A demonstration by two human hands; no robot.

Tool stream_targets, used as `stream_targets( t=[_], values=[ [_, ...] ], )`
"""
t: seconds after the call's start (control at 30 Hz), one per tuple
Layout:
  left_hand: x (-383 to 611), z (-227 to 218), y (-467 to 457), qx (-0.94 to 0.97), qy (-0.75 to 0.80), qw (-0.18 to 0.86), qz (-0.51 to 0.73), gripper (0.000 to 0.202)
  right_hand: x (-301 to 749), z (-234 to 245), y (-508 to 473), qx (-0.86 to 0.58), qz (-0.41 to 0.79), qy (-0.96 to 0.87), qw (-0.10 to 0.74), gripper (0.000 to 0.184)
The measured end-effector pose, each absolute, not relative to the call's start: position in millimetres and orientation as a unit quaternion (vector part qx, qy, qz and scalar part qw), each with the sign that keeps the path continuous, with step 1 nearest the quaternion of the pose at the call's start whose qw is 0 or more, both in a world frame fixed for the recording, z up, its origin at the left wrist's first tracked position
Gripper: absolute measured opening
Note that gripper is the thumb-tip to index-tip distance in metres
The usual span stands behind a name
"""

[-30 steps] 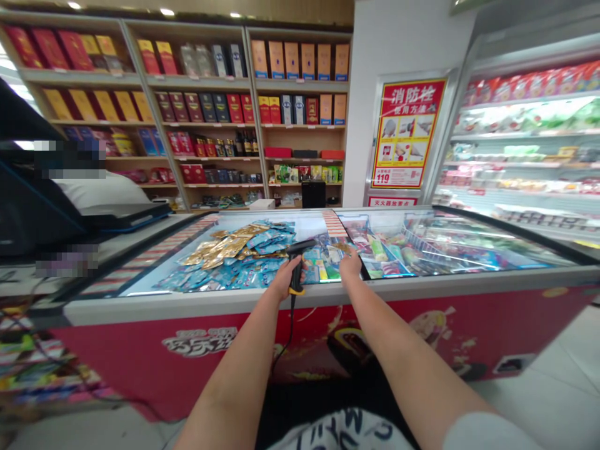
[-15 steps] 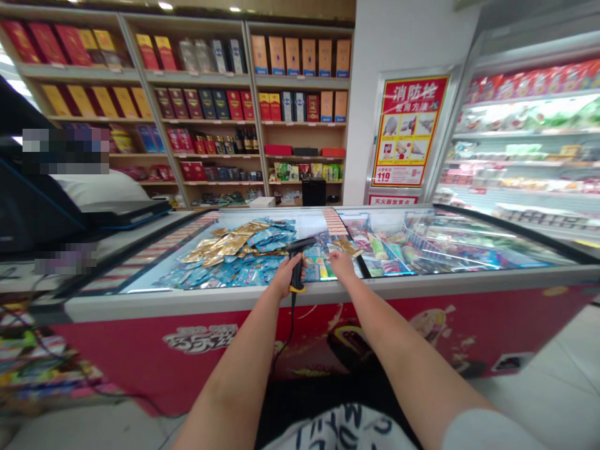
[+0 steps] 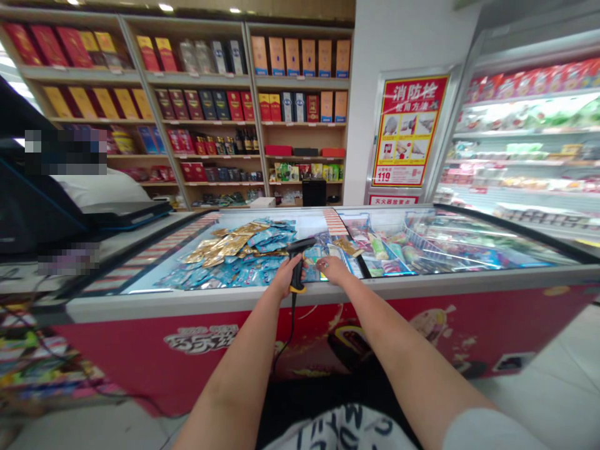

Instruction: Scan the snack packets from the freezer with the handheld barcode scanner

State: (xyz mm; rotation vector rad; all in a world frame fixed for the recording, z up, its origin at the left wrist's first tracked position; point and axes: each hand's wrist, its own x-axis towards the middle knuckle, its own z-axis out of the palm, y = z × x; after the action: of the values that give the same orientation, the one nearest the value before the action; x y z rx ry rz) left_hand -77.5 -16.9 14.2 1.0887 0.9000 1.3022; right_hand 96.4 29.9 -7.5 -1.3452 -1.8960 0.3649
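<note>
A black and yellow barcode scanner (image 3: pixel 297 270) is gripped upright by its handle in my left hand (image 3: pixel 282 279), its head tilted up to the right and a cord hanging down. Just right of it, my right hand (image 3: pixel 334 270) is over the freezer's glass, thumb and fingers curled together; what they hold, if anything, is too small to make out. Left of the scanner lies a heap of blue packets (image 3: pixel 248 270) with gold packets (image 3: pixel 222 242) on top. Another gold packet (image 3: pixel 349 246) lies just beyond my right hand.
The chest freezer (image 3: pixel 422 286) has a grey rim and frozen goods under its right-hand glass. A counter with dark equipment (image 3: pixel 124 215) stands left, with a person behind it. Shelves of boxed goods (image 3: pixel 204 103) line the back; a lit refrigerated display (image 3: pixel 525 156) is right.
My right hand has moved left and slightly nearer to me, closer to the scanner. My left hand and the scanner have stayed in place.
</note>
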Motion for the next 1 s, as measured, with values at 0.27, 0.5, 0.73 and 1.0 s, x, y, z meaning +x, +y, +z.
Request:
stream_targets(
  t=[0.27,0.5,0.73,1.0],
  values=[
    [-77,14,-17,0.465,0.386,0.570,0.557,0.038,98,-8,30,-0.538,0.178,-0.741,0.360,0.018],
    [-77,11,-15,0.461,0.378,0.571,0.564,0.040,105,-22,43,-0.516,0.280,-0.658,0.472,0.022],
    [-78,8,-11,0.463,0.366,0.577,0.564,0.043,108,-27,47,-0.544,0.292,-0.550,0.562,0.018],
    [-77,7,-9,0.466,0.362,0.578,0.563,0.042,110,-23,47,-0.587,0.267,-0.533,0.548,0.019]
  ],
)
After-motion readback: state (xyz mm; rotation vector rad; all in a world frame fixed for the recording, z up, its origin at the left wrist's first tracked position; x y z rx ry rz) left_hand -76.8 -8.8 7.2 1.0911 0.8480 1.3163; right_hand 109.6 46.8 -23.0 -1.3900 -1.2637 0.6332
